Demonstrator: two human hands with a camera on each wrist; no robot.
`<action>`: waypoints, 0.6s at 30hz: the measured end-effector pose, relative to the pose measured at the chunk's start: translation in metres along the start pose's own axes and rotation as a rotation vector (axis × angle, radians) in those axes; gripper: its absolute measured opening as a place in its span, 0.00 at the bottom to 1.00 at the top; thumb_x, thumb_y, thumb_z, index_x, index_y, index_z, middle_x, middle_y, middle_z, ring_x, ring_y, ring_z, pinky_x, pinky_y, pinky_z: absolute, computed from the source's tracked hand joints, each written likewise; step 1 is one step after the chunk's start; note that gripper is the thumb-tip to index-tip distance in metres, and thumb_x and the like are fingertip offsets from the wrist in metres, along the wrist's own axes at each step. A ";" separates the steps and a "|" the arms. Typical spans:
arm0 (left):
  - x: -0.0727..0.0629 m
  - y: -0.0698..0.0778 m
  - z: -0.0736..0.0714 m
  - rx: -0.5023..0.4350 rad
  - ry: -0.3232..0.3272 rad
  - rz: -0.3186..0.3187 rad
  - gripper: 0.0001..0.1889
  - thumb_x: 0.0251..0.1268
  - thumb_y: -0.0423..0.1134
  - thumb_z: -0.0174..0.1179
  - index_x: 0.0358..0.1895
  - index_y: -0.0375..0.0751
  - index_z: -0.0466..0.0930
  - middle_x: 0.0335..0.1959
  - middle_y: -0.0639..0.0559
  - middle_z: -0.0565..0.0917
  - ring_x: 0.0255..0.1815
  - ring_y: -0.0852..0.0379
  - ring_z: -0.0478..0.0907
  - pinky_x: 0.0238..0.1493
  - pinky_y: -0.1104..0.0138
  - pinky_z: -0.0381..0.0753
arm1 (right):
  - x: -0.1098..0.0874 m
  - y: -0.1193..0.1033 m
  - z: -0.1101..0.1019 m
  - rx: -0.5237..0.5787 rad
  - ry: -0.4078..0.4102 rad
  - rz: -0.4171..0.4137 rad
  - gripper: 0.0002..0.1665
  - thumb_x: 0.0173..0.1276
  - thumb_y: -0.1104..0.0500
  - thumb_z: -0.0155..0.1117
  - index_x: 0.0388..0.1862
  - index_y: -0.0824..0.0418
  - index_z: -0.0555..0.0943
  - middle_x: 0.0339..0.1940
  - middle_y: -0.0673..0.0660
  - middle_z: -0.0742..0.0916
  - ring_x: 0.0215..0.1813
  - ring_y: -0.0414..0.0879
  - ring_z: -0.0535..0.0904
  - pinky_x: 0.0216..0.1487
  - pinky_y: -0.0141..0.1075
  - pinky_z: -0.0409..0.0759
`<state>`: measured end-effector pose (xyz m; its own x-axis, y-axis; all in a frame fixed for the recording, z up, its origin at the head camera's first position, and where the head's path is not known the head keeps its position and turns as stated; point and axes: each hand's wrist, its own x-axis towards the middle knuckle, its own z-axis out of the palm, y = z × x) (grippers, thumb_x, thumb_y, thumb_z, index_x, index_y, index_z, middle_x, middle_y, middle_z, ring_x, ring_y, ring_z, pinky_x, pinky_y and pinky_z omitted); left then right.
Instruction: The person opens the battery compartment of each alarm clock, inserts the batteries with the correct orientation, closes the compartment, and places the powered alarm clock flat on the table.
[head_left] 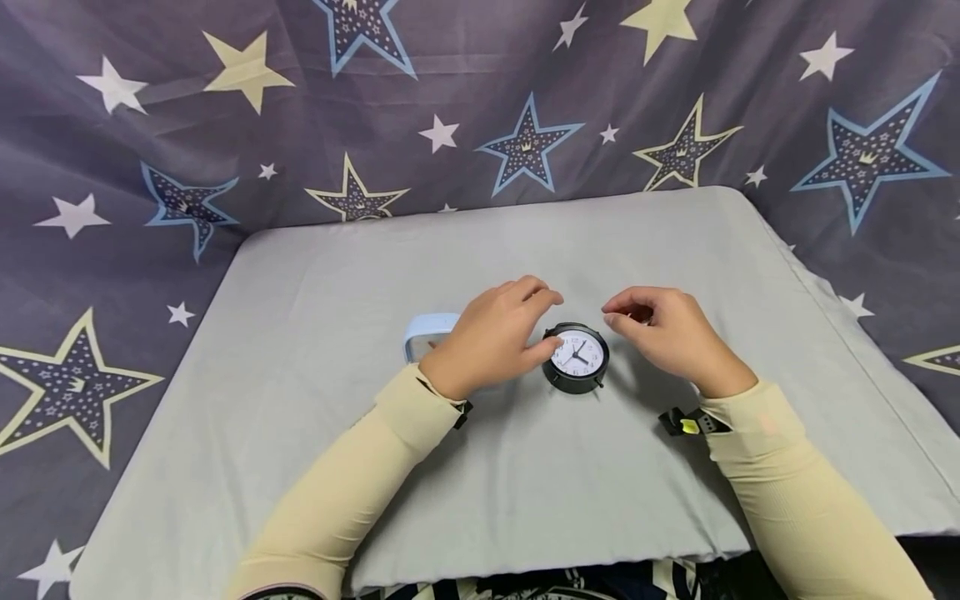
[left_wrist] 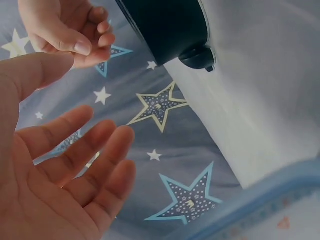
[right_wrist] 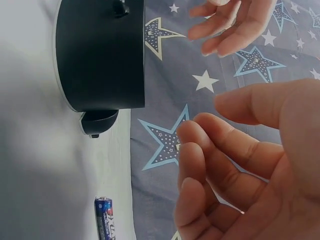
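Note:
A round black alarm clock [head_left: 577,357] lies on its back on the grey cloth, its white dial facing up. My left hand [head_left: 491,337] hovers at its left side, fingers loosely bent; in the head view the thumb overlaps the dial's edge, while the left wrist view has the hand apart from the clock's black side [left_wrist: 165,27]. To the right of the clock is my right hand [head_left: 671,329], fingers loosely curled. A gap shows between thumb and fingertips in the right wrist view, with nothing held there. A blue battery [right_wrist: 104,218] lies near the right hand.
A light-blue rimmed thing [head_left: 429,323] lies left of the clock, partly hidden behind the left hand. Grey cloth [head_left: 315,333] covers the table. A dark curtain with stars [head_left: 450,83] hangs along the back and sides.

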<state>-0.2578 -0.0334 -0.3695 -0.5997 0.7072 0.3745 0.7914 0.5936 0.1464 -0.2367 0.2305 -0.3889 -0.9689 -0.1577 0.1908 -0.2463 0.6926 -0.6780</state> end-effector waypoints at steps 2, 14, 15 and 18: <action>0.001 0.000 0.003 -0.004 -0.007 -0.009 0.24 0.67 0.49 0.67 0.62 0.42 0.81 0.55 0.50 0.82 0.46 0.54 0.80 0.49 0.61 0.81 | 0.000 0.000 0.001 0.001 0.002 0.004 0.07 0.72 0.53 0.67 0.44 0.51 0.90 0.37 0.50 0.91 0.38 0.45 0.82 0.36 0.32 0.77; 0.004 0.001 0.019 0.017 -0.155 -0.126 0.30 0.68 0.54 0.65 0.67 0.43 0.77 0.58 0.49 0.80 0.46 0.55 0.80 0.47 0.62 0.82 | 0.002 0.003 0.003 -0.033 -0.029 -0.008 0.09 0.73 0.53 0.67 0.44 0.54 0.90 0.35 0.49 0.90 0.39 0.45 0.84 0.39 0.35 0.77; 0.003 0.001 0.021 0.018 -0.168 -0.134 0.30 0.68 0.54 0.65 0.68 0.42 0.77 0.58 0.49 0.80 0.46 0.55 0.81 0.48 0.62 0.82 | 0.002 0.004 0.003 -0.036 -0.033 -0.002 0.09 0.73 0.53 0.67 0.44 0.54 0.90 0.35 0.49 0.90 0.39 0.45 0.83 0.39 0.35 0.77; 0.003 0.001 0.025 0.010 -0.205 -0.150 0.31 0.68 0.55 0.64 0.69 0.43 0.76 0.59 0.49 0.80 0.48 0.56 0.81 0.48 0.62 0.83 | 0.001 0.006 0.004 -0.049 -0.054 0.019 0.10 0.73 0.53 0.67 0.45 0.55 0.90 0.35 0.50 0.90 0.38 0.45 0.83 0.41 0.38 0.78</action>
<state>-0.2618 -0.0214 -0.3913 -0.7230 0.6731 0.1558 0.6908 0.7011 0.1768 -0.2395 0.2316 -0.3955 -0.9737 -0.1813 0.1383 -0.2275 0.7296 -0.6449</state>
